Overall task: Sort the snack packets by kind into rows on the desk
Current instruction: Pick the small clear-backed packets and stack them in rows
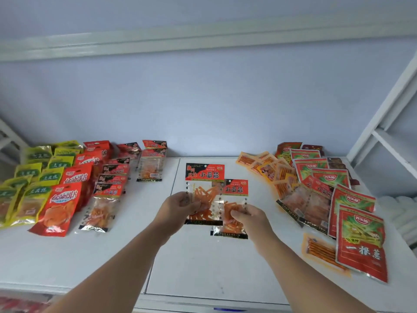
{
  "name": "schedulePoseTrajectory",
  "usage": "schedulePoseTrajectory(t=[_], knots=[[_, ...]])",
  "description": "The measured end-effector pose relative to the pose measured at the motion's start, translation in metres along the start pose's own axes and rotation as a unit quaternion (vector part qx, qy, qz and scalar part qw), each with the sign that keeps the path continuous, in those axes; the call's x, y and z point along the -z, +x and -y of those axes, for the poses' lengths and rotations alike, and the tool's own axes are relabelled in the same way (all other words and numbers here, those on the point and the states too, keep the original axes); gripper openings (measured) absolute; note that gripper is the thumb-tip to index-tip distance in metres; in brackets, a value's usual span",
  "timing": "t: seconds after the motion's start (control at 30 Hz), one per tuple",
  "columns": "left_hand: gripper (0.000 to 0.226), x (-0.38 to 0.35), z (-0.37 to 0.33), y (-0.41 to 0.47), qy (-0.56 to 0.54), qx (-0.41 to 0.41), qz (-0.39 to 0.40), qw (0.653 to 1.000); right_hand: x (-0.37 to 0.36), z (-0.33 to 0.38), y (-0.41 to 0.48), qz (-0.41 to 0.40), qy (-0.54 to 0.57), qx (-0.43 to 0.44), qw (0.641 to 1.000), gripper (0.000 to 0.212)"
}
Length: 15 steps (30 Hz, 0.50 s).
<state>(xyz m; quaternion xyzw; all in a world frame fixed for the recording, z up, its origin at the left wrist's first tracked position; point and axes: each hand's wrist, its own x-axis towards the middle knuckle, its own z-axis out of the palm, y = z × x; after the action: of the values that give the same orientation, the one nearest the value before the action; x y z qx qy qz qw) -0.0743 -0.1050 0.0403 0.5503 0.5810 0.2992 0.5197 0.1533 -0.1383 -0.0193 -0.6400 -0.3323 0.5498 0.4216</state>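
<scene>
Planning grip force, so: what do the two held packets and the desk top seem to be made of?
The left-hand packet and the right-hand packet: likely thin glossy plastic film; clear windows show the contents, with glare. The desk top: smooth white, low sheen, perhaps laminate or painted board; cannot tell which.

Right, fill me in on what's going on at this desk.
A person is sorting snack packets on the white desk. The left hand holds one clear red-topped packet and the right hand holds a second packet of the same kind, over the middle of the desk. On the left lie rows of yellow-green packets, red packets and matching clear packets. A mixed pile waits on the right.
</scene>
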Motion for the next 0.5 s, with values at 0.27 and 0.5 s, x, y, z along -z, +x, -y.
schedulePoseTrajectory(t=[0.27,0.5], knots=[[0.011,0.119,0.041,0.000,-0.006,0.000,-0.017,1.000,-0.125,0.002,0.000,0.005,-0.015,-0.005,1.000,0.003],[0.008,0.207,0.085,0.006,0.012,0.023,-0.035,0.999,-0.210,0.008,0.003,0.000,-0.002,-0.004,1.000,0.003]])
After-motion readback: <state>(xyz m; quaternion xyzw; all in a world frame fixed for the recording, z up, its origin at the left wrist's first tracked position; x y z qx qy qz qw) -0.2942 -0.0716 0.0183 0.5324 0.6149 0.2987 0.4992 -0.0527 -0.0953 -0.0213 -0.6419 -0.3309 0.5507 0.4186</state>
